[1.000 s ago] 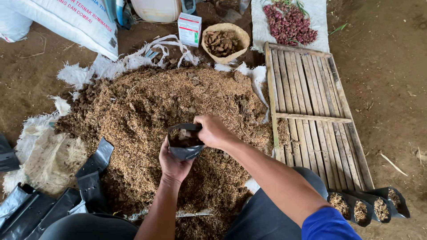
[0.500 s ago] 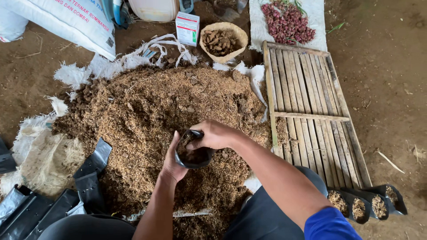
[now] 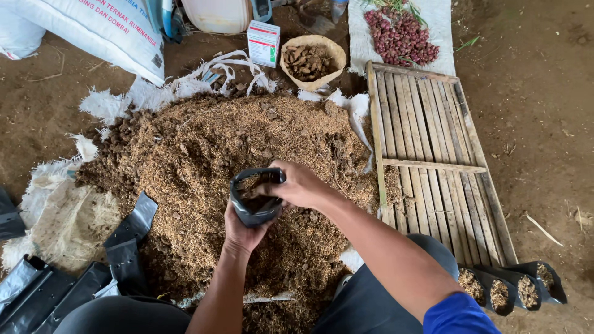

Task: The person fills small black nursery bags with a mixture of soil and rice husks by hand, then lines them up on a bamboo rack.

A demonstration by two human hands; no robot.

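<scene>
My left hand [image 3: 242, 234] cups a small black plastic bag [image 3: 252, 199] from below, over a big heap of brown husk mix [image 3: 204, 154]. The bag is partly filled with the same mix. My right hand [image 3: 301, 185] rests on the bag's open rim, fingers closed on its edge. Both hands hover above the middle of the heap.
Empty black bags [image 3: 127, 238] lie at the lower left. Three filled black bags [image 3: 510, 286] stand at the lower right beside a bamboo slat rack [image 3: 433, 148]. A basket of brown pieces [image 3: 312, 60], a small box [image 3: 263, 42], red bulbs [image 3: 399, 34] and white sacks [image 3: 93, 31] lie beyond.
The bag dipped toward the heap half a second ago and is now lifted a little again. My right hand stays at its rim.
</scene>
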